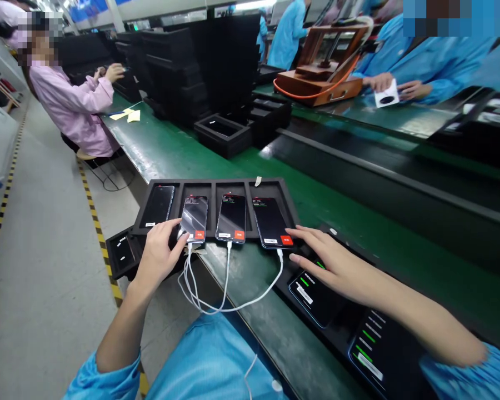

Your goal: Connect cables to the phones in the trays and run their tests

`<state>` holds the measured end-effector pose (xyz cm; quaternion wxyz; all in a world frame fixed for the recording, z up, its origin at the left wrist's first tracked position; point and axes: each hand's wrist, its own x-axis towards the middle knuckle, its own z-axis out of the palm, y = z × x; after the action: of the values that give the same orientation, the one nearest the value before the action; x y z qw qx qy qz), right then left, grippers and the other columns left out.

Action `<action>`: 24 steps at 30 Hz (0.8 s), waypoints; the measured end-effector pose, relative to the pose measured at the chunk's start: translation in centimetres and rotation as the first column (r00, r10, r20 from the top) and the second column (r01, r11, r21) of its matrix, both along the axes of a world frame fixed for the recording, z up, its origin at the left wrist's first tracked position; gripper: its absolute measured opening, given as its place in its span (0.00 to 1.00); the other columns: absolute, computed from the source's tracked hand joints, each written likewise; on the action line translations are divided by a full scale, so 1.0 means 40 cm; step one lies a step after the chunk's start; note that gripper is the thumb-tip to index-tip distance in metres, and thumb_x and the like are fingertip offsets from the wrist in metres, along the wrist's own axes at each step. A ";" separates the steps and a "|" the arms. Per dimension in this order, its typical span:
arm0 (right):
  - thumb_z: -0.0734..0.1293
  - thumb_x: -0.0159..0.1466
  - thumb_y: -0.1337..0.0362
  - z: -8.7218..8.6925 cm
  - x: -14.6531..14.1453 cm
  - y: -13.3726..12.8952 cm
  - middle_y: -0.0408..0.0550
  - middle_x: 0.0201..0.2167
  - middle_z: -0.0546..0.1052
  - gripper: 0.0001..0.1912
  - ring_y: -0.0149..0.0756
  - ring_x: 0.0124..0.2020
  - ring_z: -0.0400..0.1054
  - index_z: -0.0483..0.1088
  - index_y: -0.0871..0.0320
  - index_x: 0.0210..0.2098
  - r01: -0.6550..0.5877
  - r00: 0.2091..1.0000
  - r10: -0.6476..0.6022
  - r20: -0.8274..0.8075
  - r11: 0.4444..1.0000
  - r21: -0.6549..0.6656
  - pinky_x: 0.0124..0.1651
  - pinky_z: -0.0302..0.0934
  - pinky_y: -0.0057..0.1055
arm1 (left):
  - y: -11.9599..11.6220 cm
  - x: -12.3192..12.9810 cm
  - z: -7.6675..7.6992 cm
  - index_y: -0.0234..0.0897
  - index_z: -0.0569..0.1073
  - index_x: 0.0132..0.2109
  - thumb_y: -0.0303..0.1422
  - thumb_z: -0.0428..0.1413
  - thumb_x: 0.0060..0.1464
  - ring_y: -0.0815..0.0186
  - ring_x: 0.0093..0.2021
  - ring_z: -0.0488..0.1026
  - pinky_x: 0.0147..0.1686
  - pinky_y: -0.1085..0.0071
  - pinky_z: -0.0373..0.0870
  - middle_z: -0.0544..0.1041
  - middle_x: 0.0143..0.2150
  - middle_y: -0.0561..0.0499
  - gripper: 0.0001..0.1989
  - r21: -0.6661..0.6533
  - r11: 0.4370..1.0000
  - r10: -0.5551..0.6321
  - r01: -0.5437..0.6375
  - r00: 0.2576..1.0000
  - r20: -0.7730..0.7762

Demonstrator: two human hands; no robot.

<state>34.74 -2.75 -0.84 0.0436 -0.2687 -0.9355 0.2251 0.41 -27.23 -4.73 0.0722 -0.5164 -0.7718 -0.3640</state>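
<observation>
My left hand is at the lower left corner of a smartphone, its thumb over the corner and a finger at the side edge. My right hand has its fingers stretched out, with fingertips by the red on-screen button of another smartphone and the thumb apart below. Between these two lies a third smartphone. White charging cables plug into the bottom ends of all three. They rest on a black compartment tray, whose leftmost compartment has an uncabled smartphone.
Another black tray with lit smartphones lies under my right forearm. A lower tray sticks out at the left. Stacked black trays stand farther back on the green bench. A wooden fixture and co-workers are across it.
</observation>
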 end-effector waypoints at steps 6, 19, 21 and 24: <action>0.57 0.74 0.35 0.036 0.078 0.004 0.55 0.74 0.66 0.35 0.58 0.75 0.58 0.62 0.46 0.72 0.096 0.995 -0.095 -0.031 0.995 0.032 0.74 0.57 0.65 | 0.000 0.086 0.021 0.40 0.77 0.57 0.37 0.58 0.70 0.56 0.56 0.79 0.59 0.57 0.74 0.82 0.54 0.45 0.12 0.125 0.988 -0.106 0.094 0.989 0.100; 0.60 0.73 0.37 0.053 0.573 -0.091 0.52 0.65 0.77 0.30 0.63 0.65 0.71 0.72 0.45 0.64 0.586 0.810 -0.583 0.061 0.805 -0.086 0.66 0.70 0.59 | 0.095 0.525 0.012 0.36 0.82 0.51 0.35 0.59 0.68 0.63 0.44 0.82 0.47 0.70 0.78 0.85 0.45 0.45 0.11 0.121 0.320 -0.750 0.940 0.173 0.639; 0.60 0.72 0.35 0.027 0.625 -0.121 0.53 0.65 0.76 0.32 0.63 0.66 0.71 0.72 0.47 0.64 0.644 0.765 -0.640 0.073 0.760 -0.084 0.68 0.69 0.61 | 0.096 0.598 -0.008 0.35 0.81 0.54 0.38 0.62 0.66 0.62 0.46 0.83 0.49 0.69 0.78 0.85 0.48 0.44 0.15 0.092 0.233 -0.665 0.968 0.090 0.741; 0.62 0.69 0.33 -0.021 0.670 -0.163 0.55 0.68 0.73 0.36 0.61 0.70 0.67 0.69 0.49 0.66 0.669 0.743 -0.666 0.060 0.741 -0.056 0.72 0.62 0.63 | 0.111 0.697 -0.043 0.35 0.80 0.58 0.40 0.64 0.64 0.60 0.49 0.83 0.52 0.69 0.78 0.84 0.50 0.43 0.19 0.052 0.119 -0.646 0.992 0.037 0.762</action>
<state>61.54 -9.27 -1.67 0.0944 -0.5912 -0.7689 0.2242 28.31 -22.77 -6.44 -0.5637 -0.7160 -0.3217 -0.2571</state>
